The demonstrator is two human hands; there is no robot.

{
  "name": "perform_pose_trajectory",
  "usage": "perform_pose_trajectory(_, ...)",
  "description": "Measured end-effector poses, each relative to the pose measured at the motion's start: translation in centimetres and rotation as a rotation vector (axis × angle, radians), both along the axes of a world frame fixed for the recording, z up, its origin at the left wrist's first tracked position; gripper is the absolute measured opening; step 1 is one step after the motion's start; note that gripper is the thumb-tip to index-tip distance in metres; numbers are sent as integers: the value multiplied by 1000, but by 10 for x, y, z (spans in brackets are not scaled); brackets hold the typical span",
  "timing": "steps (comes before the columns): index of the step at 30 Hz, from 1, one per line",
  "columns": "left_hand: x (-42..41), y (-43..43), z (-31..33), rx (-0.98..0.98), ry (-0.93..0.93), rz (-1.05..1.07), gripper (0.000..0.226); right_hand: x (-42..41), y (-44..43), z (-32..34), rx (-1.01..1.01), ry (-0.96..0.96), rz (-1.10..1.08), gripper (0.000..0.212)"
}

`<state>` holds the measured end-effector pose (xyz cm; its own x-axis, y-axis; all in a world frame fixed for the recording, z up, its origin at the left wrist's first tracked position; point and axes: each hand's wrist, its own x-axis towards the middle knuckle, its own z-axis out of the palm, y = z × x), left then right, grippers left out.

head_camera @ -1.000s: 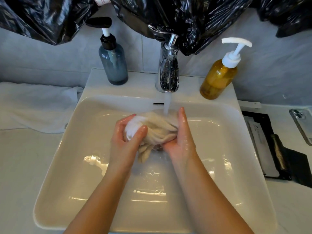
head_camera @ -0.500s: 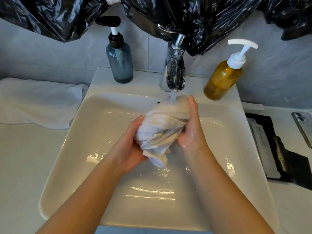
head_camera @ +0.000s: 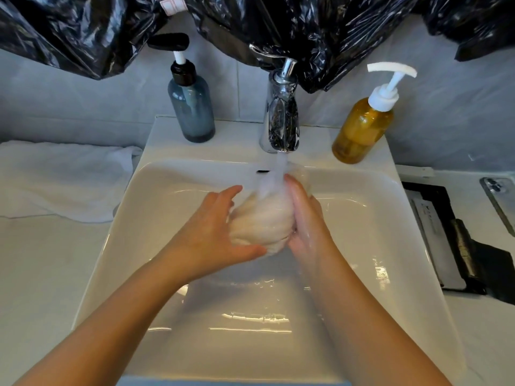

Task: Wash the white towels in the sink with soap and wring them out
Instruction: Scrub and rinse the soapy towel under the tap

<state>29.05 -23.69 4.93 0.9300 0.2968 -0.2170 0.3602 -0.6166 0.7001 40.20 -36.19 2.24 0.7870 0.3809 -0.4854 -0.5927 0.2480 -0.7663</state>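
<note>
Pressing the balled towel (head_camera: 262,218) between left hand (head_camera: 211,232) at nine o'clock and right hand (head_camera: 306,218) at three, grips flat-fingered and unclamped, under the faucet (head_camera: 280,121) stream, likely to rinse.

Both forearms reach forward, palms facing each other — left hand (head_camera: 211,232) fingers spread, right hand (head_camera: 305,218) fingers nearly straight.

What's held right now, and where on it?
The bunched wet white towel, held between both palms: left hand cups its left side, right hand presses its right side.
</note>
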Motion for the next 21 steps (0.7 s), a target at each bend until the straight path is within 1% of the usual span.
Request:
perform_pose_trajectory(1, 5, -1, 2, 16, 14, -44, 114, -3, 1, 1, -11, -34, 15, 39)
perform_pose_trajectory(2, 10, -3, 2, -8, 17, -71, 118, -6, 2, 3, 5, -66, 21, 35)
perform_pose_trajectory(3, 14, -6, 0, -62, 25, -69, 117, -9, 2, 4, 25, -91, 11, 29)
perform_pose_trajectory(4, 17, -10, -2, -120, 26, -39, 111, -11, 3, 7, 37, -113, -4, 26)
perform_pose_trajectory(6, 20, -13, -5, -210, 19, 30, 90, -9, 2, 9, 25, -175, -27, 40)
perform_pose_trajectory(8, 25, -11, -6, -341, 34, 26, 72, -4, 1, 10, -12, -201, -45, 50)
perform_pose_trajectory(9, 26, -8, -8, -429, 44, -8, 70, -2, -1, 10, -23, -200, -50, 50)
perform_pose_trajectory(11, 27, -3, -11, -578, 55, -54, 74, 2, -3, 9, -4, -176, -56, 46)
perform_pose_trajectory(13, 25, -1, -17, -658, 58, -30, 87, 7, -7, 7, 72, -153, -74, 43)
perform_pose_trajectory(14, 25, -1, -20, -724, 50, -9, 91, 9, -9, 6, 109, -148, -68, 49)
perform_pose_trajectory(15, 26, -2, -24, -805, 53, 6, 92, 11, -10, 7, 119, -147, -38, 60)
perform_pose_trajectory(17, 27, -2, -24, -928, 103, -29, 85, 13, -11, 5, 86, -129, 25, 80)
perform_pose_trajectory(19, 28, 2, -21, -959, 186, -103, 73, 15, -11, 3, 84, -99, 68, 85)
perform_pose_trajectory(21, 29, 7, -22, -950, 247, -122, 71, 17, -9, -4, 83, -79, 116, 81)
